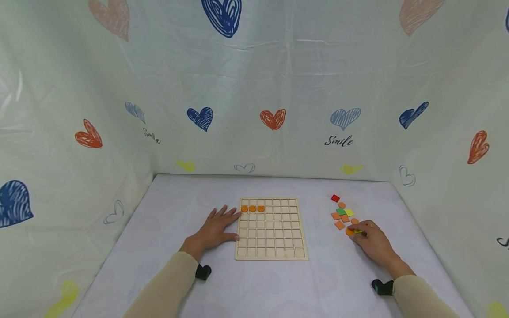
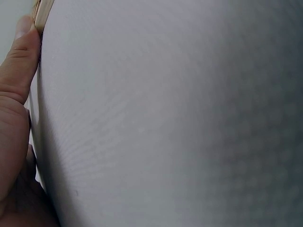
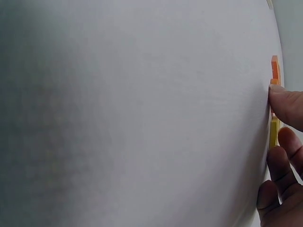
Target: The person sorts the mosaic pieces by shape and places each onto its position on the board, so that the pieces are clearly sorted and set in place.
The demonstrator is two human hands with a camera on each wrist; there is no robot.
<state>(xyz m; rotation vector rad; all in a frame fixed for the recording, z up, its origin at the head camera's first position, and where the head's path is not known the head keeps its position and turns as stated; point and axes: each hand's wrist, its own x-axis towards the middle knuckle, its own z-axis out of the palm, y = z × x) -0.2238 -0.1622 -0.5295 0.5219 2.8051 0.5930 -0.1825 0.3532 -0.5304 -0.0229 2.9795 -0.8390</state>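
Note:
A wooden grid board [image 1: 272,241] lies flat on the table, with three orange discs [image 1: 252,209] side by side in its top row from the left. My left hand [image 1: 214,230] rests spread at the board's left edge; in the left wrist view its thumb [image 2: 21,59] touches the board's side [image 2: 43,14]. On the right, my right hand [image 1: 374,245] pinches an orange disc [image 1: 349,232] between thumb and index finger, low at the table. A yellow piece [image 1: 358,231] lies partly hidden under those fingers. The right wrist view shows the thumb [image 3: 286,106] against an orange piece [image 3: 273,81].
Beyond the right hand lie loose pieces: a red square [image 1: 336,198], an orange disc [image 1: 342,205], a green piece [image 1: 340,211], a yellow square [image 1: 349,212] and several orange ones [image 1: 339,225]. A heart-printed curtain [image 1: 238,145] surrounds the white table [image 1: 191,194].

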